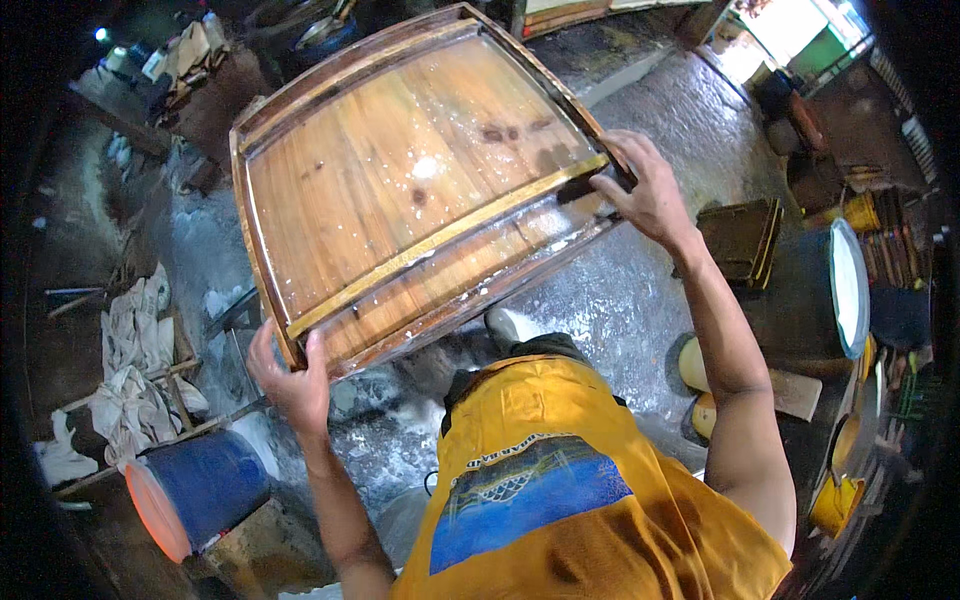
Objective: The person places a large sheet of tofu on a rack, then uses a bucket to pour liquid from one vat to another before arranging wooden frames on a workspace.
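A large wooden tray [390, 150] with a raised rim and two crossbars takes up the upper middle. Its planks look wet and are dotted with white specks. My left hand [293, 380] grips the near left corner, thumb along the inner side. At the right, my right hand [650, 190] is closed on the rim by the end of the nearer crossbar. The tray is tilted and held off the floor in front of my body; whether its far side rests on anything, I cannot tell.
Below lies a wet floor [600, 290] with white residue. A blue barrel [215, 490] with an orange rim lies at left, under crumpled pale cloths [140, 370]. At right are a large tub with a pale blue rim [850, 290] and a yellow container [836, 505].
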Demonstrator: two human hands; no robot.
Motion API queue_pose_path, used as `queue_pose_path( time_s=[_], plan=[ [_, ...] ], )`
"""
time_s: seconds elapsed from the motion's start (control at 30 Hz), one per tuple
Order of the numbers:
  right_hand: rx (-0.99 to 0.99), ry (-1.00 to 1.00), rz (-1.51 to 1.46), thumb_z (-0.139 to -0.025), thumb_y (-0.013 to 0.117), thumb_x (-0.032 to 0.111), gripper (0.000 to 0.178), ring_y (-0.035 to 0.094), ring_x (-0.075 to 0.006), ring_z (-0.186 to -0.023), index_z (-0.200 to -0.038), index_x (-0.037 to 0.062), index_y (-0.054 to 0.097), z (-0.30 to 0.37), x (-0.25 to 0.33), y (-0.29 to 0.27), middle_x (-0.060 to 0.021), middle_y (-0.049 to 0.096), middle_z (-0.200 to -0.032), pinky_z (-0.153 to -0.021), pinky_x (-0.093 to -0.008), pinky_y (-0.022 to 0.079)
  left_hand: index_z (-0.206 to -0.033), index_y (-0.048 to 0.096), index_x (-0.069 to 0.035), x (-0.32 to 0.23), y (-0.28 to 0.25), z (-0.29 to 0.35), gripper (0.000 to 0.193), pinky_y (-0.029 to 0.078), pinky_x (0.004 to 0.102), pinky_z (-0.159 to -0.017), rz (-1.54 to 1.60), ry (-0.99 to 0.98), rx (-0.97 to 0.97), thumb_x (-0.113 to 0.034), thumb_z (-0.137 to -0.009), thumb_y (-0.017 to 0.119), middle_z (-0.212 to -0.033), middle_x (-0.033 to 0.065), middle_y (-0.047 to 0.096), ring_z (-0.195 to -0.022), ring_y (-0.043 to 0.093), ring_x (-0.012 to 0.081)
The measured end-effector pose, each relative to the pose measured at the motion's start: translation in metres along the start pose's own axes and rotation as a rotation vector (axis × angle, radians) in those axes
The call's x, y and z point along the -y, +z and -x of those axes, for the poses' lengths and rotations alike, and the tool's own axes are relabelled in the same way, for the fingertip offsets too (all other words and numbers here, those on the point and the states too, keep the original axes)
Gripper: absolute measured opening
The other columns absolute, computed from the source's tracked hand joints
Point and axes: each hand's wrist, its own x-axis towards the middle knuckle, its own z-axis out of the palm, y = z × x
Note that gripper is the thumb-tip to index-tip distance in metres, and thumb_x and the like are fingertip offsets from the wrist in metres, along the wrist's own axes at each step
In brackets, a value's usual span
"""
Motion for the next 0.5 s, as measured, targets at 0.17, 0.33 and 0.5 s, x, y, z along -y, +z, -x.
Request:
queue_pose_path(
  time_s=[0.17,0.33,0.5],
  plan=[
    [0.519,-0.27,-0.003,-0.074,0.072,0.04,0.049,0.055,-0.0374,-0.099,-0.102,0.0022,0.057,-0.039,0.002,0.021,-0.0179,0.058,-0.106,-0.084,-0.0445,0.046,-0.101,0.058,-0.001,-0.019,0.022,-0.052,0.055,0.04,0.0434,-0.092,-0.073,0.154,0.366,-0.035,-0.064,0.082,-0.105,0.0168,0.056,-0.108,0.049,0.0341],
    [0.587,-0.518,0.074,-0.083,0.054,0.051,0.049,0.061,-0.0375,-0.088,-0.102,0.0058,0.058,-0.051,-0.014,0.057,-0.0174,0.06,-0.096,-0.074,-0.0452,0.05,-0.078,0.06,-0.003,0.002,0.045,-0.051,0.054,0.049,0.0446,-0.074,-0.202,0.372,0.434,-0.054,-0.065,0.074,-0.082,0.0139,0.057,-0.082,0.057,0.0333],
    [0.647,-0.644,0.182,-0.085,0.051,0.047,0.044,0.063,-0.0321,-0.087,-0.098,0.0057,0.058,-0.052,-0.02,0.061,-0.0173,0.062,-0.096,-0.071,-0.0417,0.052,-0.071,0.058,-0.005,0.013,0.051,-0.043,0.055,0.051,0.0403,-0.062,-0.26,0.451,0.352,-0.058,-0.063,0.071,-0.073,0.0112,0.055,-0.072,0.058,0.0296]
  ],
)
